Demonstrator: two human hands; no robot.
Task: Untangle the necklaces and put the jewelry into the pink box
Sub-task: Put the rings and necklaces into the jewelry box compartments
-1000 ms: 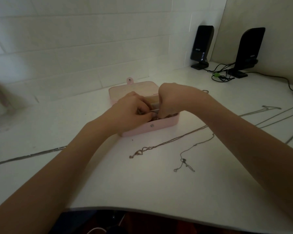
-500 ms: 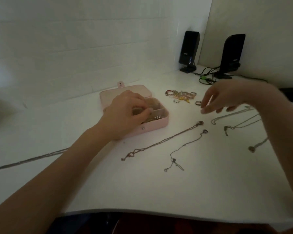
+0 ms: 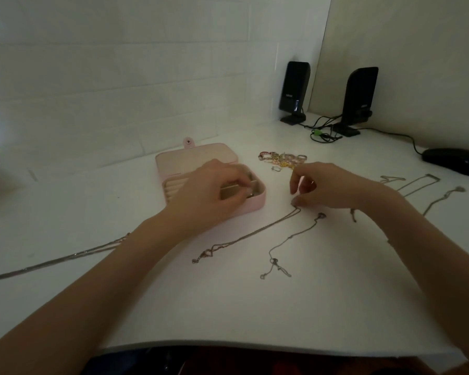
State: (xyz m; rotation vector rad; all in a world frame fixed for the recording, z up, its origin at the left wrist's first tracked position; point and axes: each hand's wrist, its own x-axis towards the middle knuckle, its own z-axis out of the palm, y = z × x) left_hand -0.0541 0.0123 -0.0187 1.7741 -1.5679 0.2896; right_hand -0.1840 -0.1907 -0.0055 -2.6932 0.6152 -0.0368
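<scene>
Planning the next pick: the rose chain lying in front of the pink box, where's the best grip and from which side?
Pinch the rose chain from above at its far end near the right hand, just right of the pink box. There it is a single straight strand flat on the table; the near end is bunched in a kink, so a grip there would likely snag.

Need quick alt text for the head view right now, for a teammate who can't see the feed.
A person's left hand reaches into an open pink box on a white table, while the right hand hovers, fingers loosely curled, near a pile of rings. Several thin necklaces lie stretched out on the table; two black speakers and a mouse sit at the back.
</scene>
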